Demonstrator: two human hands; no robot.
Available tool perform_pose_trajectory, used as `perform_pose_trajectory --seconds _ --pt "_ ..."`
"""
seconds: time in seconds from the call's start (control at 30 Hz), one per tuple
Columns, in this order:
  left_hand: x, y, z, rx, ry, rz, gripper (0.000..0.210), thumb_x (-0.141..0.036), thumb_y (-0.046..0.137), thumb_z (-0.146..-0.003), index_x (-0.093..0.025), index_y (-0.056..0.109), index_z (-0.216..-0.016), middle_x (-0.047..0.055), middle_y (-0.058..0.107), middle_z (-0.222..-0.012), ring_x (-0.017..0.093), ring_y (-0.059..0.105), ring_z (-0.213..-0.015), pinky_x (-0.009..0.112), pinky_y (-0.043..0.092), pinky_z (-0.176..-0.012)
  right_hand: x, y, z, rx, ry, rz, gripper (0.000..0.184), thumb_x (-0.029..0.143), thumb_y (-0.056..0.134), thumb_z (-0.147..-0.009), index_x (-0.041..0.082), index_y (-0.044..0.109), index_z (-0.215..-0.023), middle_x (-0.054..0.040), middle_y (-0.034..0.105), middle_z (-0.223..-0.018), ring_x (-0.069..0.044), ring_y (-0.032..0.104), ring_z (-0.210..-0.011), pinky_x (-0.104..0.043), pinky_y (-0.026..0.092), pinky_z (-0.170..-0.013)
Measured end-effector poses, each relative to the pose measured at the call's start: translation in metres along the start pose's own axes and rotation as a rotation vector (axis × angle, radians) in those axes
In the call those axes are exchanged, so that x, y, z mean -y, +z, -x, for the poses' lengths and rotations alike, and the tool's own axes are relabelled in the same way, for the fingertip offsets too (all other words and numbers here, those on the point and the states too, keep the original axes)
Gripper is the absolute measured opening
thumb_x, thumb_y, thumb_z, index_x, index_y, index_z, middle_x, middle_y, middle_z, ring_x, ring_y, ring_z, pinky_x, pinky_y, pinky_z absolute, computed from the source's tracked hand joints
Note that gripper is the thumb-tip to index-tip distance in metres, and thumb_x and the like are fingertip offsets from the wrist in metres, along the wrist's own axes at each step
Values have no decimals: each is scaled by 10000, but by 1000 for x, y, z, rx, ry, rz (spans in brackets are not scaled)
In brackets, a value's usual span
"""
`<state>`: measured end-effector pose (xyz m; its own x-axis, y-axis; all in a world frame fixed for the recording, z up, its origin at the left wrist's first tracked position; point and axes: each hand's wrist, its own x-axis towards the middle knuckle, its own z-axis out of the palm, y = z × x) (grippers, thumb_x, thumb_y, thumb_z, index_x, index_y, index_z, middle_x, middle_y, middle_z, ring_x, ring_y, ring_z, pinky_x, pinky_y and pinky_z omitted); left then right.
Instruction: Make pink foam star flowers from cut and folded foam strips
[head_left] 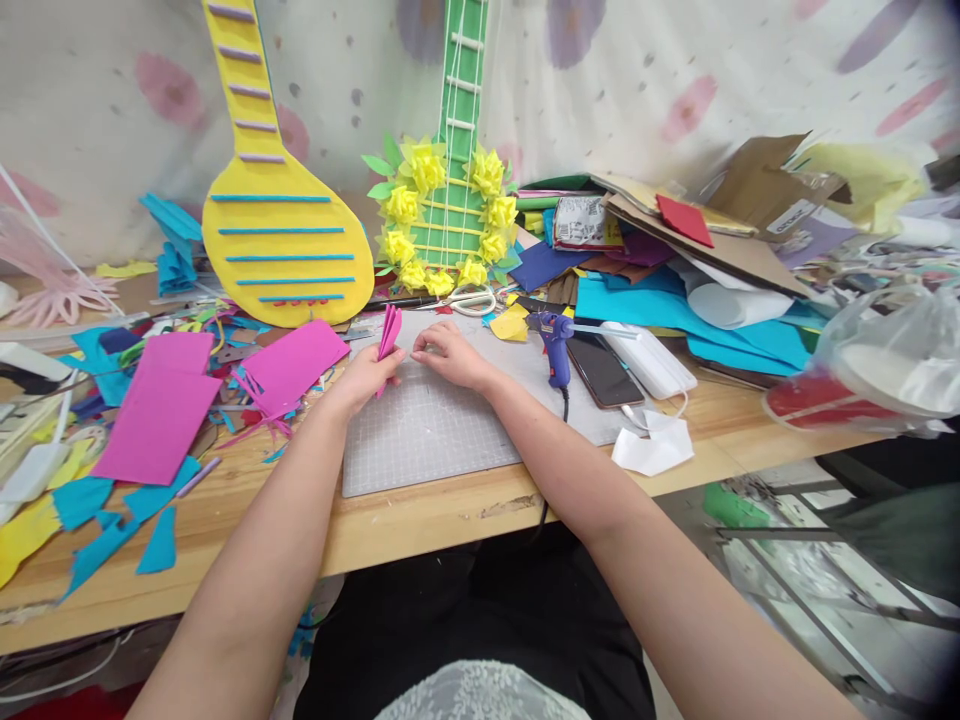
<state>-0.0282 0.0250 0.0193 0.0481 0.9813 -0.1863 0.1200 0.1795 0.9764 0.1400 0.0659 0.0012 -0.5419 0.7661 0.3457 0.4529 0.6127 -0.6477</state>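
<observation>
My left hand [365,378] is closed on a folded piece of magenta paper [389,335], which stands upright between thumb and fingers. Just to its right is my right hand [452,357], with curled fingertips drawn together close to the paper; whether anything small is pinched there is hidden. Both hands are over a grey gridded cutting mat [420,440]. On the mat's right side stands a blue glue gun [556,345] with a clear glue stick in its back. Scissors [474,300] with white handles lie at the mat's far edge.
Magenta sheets [161,420] and blue scraps [157,545] cover the left. Behind stand a yellow paper instrument [289,225] and a green one [450,215] with yellow flowers. A phone [602,370], white power bank [649,358] and piled cardboard [720,245] lie right.
</observation>
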Motion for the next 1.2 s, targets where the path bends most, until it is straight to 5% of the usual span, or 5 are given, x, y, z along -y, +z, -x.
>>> perform_pose_trajectory --seconds 0.1,0.3,0.67,0.9,1.2 --pt "-3 1 0 38 -76 280 157 -261 567 -845 -123 572 -770 -77 338 -503 45 350 -412 173 390 -472 -3 -7 3 -111 31 12 86 252 559 -822 192 567 -760 -45 603 -875 -195 453 -966 -358 330 -940" --pt "-7 10 5 298 -275 698 346 -287 342 -941 -89 594 -812 -30 379 -546 64 412 -468 199 455 -530 -14 -20 6 -315 177 -127 116 282 537 -807 196 512 -733 -36 596 -849 -183 496 -904 -350 361 -893" --pt "2 10 0 357 -244 672 264 -259 390 -927 -105 603 -900 24 529 -665 125 557 -639 321 528 -700 -2 -28 11 -2 143 -596 252 433 556 -780 193 482 -755 20 506 -713 -103 466 -675 -257 401 -667" --pt "-3 17 6 460 -311 647 226 -298 473 -898 -119 606 -867 -42 370 -582 57 390 -460 205 434 -509 3 -29 13 34 170 -756 314 470 622 -741 186 487 -752 24 514 -720 -94 487 -681 -246 403 -649" --pt "-4 20 0 475 -343 568 318 -274 347 -944 -111 566 -782 -58 301 -537 37 307 -416 147 336 -436 6 -20 5 63 191 -818 273 409 647 -724 185 491 -731 41 500 -672 -81 481 -627 -252 410 -640"
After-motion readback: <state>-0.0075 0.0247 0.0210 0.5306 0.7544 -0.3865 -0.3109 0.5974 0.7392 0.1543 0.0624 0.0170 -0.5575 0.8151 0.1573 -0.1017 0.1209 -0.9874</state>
